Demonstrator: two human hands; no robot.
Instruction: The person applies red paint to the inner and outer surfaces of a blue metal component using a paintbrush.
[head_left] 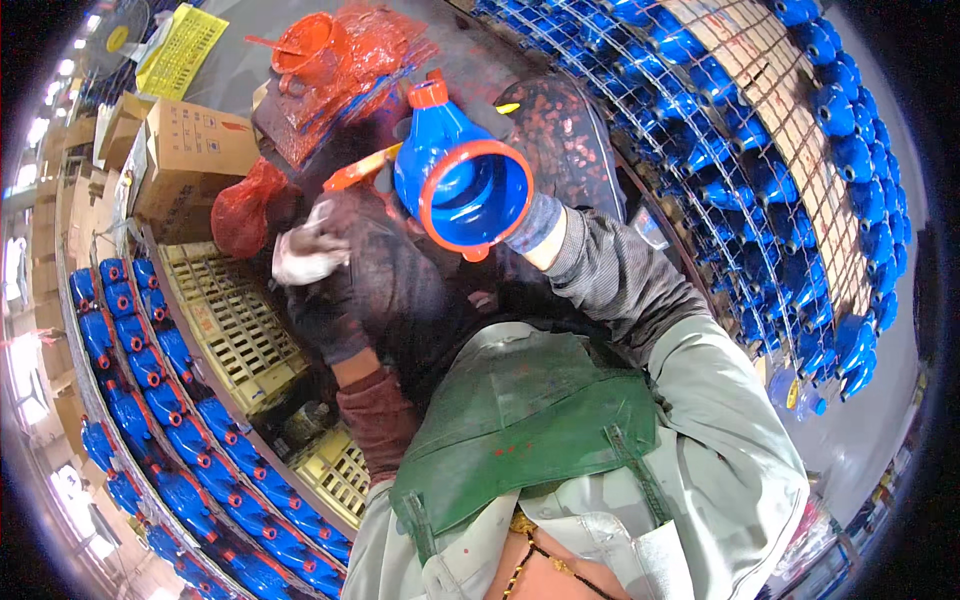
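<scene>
A blue bell-shaped housing (460, 185) with a red-painted rim and a red-tipped neck is tilted up, its wide mouth facing me. My right hand (535, 225), gloved and mostly hidden behind it, grips the housing. Behind the housing passes a yellow-handled brush (375, 165) with a red head; what holds the brush is hidden. My left hand (315, 250), in a stained glove with pale fingers, is apart from the housing at its left and smeared by motion. Near it lies a red, paint-coated lump (242, 208). Beyond is a red paint cup (308, 45) on a red-smeared sheet.
Several blue housings stand on wire racks (740, 150) at my right, and more with red rims line shelves (180, 420) at my left. Cream plastic crates (235, 320) and a cardboard box (190, 150) are on the left. A yellow perforated sheet (180, 50) is at far left.
</scene>
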